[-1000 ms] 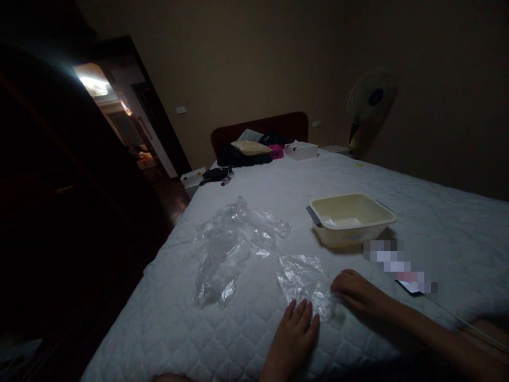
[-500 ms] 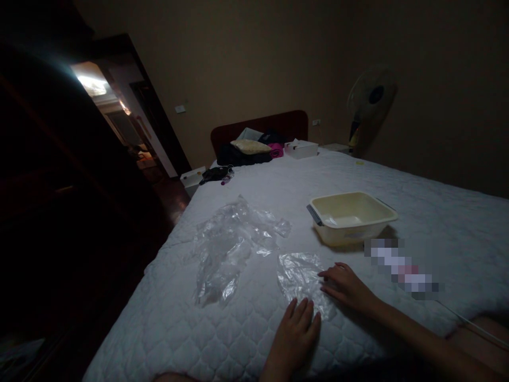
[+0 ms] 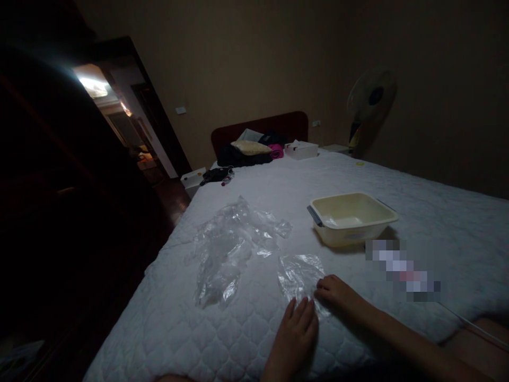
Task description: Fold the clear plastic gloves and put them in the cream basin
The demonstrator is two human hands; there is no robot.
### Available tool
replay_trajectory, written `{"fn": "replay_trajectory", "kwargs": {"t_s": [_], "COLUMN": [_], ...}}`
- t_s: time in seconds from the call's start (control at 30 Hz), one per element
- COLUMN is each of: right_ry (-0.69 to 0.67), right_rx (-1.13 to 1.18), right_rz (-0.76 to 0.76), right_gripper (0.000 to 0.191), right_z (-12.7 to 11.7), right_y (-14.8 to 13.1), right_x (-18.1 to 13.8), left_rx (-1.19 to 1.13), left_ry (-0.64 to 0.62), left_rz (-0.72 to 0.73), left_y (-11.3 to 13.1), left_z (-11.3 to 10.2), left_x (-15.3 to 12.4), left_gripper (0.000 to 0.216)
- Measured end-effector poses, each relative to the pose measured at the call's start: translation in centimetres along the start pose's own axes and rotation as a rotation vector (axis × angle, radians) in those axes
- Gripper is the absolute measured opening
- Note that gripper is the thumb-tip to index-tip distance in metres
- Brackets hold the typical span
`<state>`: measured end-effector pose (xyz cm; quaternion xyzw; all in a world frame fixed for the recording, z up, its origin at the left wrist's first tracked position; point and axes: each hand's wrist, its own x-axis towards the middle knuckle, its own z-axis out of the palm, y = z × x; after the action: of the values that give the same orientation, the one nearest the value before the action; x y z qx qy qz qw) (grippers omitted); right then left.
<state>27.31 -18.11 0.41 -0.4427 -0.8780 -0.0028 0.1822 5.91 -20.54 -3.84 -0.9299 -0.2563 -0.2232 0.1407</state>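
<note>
A small clear plastic bag (image 3: 300, 273) lies flattened on the white quilted bed. At its near edge rests my left hand (image 3: 294, 331), palm down, with its fingers stretched out. My right hand (image 3: 340, 297) is at the right edge of the bag, its fingers curled together on the film; the fingertips are partly hidden. To the left is a heap of crumpled clear plastic bags (image 3: 226, 244), apart from both hands. Beyond my right hand stands a cream plastic basin (image 3: 353, 233) with grey handles and a bit of clear film inside.
A blurred-out object (image 3: 403, 268) with a white cord (image 3: 469, 321) lies to the right. Toward the headboard (image 3: 222, 137) are a cushion (image 3: 250, 147), a pink roll (image 3: 275, 152) and a white box (image 3: 301, 150). A fan (image 3: 371, 95) stands behind the bed.
My right hand has drawn slightly nearer along the bag's right edge, and its spread fingers have curled together. My left hand has barely moved.
</note>
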Motion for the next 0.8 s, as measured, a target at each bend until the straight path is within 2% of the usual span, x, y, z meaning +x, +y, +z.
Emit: {"fn": "replay_trajectory", "kwargs": {"t_s": [0.1, 0.3, 0.47, 0.53, 0.63, 0.77, 0.8], "right_ry": [-0.018, 0.081, 0.168, 0.186, 0.216, 0.205, 0.193], "right_rx": [0.132, 0.328, 0.386, 0.359, 0.264, 0.157, 0.155], "right_rz": [0.041, 0.204, 0.390, 0.447, 0.506, 0.541, 0.544], "right_gripper": [0.015, 0.017, 0.022, 0.025, 0.027, 0.029, 0.029], "right_z": [-0.5, -1.8, -2.0, -1.8, -1.1, -0.2, -0.1], "right_y": [-0.3, 0.5, 1.9, 2.4, 3.0, 3.3, 3.4], "right_x": [0.2, 0.1, -0.3, -0.4, -0.2, 0.9, 1.2], "left_rx": [-0.036, -0.116, -0.168, -0.157, -0.184, -0.359, -0.365], "left_ry": [0.009, 0.037, 0.180, 0.241, 0.298, 0.190, 0.176], "left_rz": [-0.045, -0.080, -0.139, -0.220, -0.465, -0.717, -0.733], "left_y": [0.0, 0.0, -0.6, -1.5, -3.8, -7.2, -7.8], "left_z": [0.0, -0.8, -2.1, -2.4, -2.7, -2.7, -2.5], "left_x": [-0.2, 0.1, 0.2, 0.2, 0.9, 3.0, 3.6], "left_gripper": [0.023, 0.037, 0.041, 0.037, 0.030, 0.025, 0.023]}}
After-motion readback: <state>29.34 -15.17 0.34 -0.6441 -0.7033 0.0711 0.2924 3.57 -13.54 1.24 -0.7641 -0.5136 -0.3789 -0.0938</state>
